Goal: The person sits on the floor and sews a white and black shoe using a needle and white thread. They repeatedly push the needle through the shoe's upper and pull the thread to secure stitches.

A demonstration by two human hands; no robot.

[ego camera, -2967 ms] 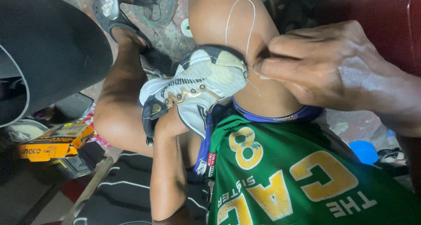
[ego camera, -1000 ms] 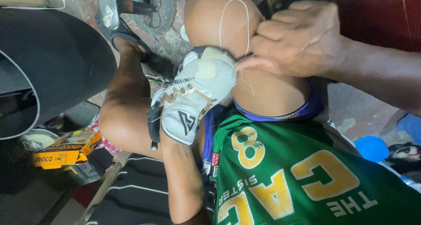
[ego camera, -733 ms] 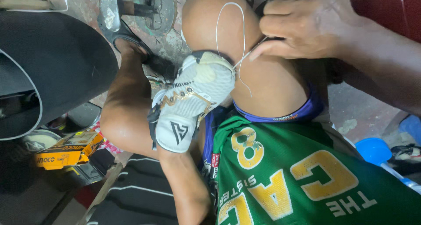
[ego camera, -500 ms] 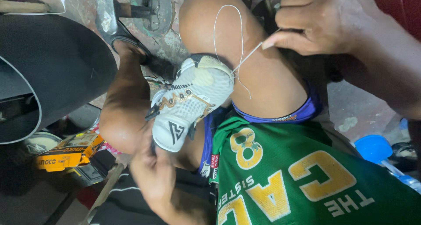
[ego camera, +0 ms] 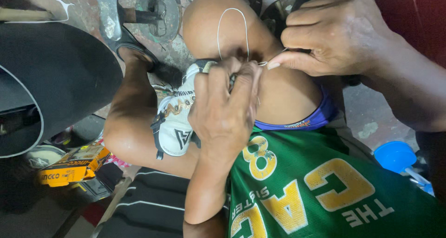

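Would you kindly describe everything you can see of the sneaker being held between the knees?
The sneaker is white and grey, seemingly synthetic, with a dark logo on its tongue, dark trim and worn brownish lace eyelets. It sits wedged between the person's bare legs. The left hand grips over its upper end, hiding that part. A white thread loops up over the knee from there toward the right hand, which pinches it.

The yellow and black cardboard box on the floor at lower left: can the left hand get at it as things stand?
Probably not at once. The left hand is clamped over the white sports shoe held between the knees, and the bent leg lies between it and the yellow and black cardboard box.
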